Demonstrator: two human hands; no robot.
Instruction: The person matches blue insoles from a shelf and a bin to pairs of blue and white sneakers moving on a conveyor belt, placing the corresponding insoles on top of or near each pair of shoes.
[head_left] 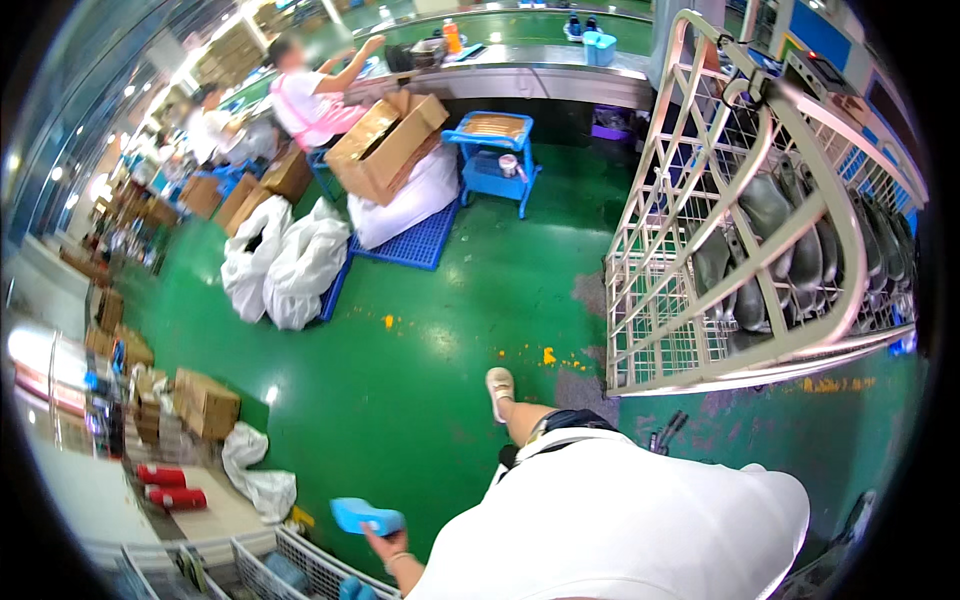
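Note:
Low at the left of the head view, my left hand (389, 545) is closed on a light blue rounded, elongated piece (367, 516). It resembles a moulded shoe or shoe last, but blur hides its exact kind. The piece is held out over the green floor, above and beside the white wire baskets (262, 560). A few blue items lie in those baskets. My right hand is out of view, beyond my white shirt.
At right stands a white wire cage cart (660, 260) holding several dark grey shoe-shaped pieces (800, 250). Ahead are a blue trolley (492, 178), a carton (385, 150), white sacks (290, 265) and a blue pallet (415, 245). People sit working at far left. Red cylinders (175, 497) lie at left.

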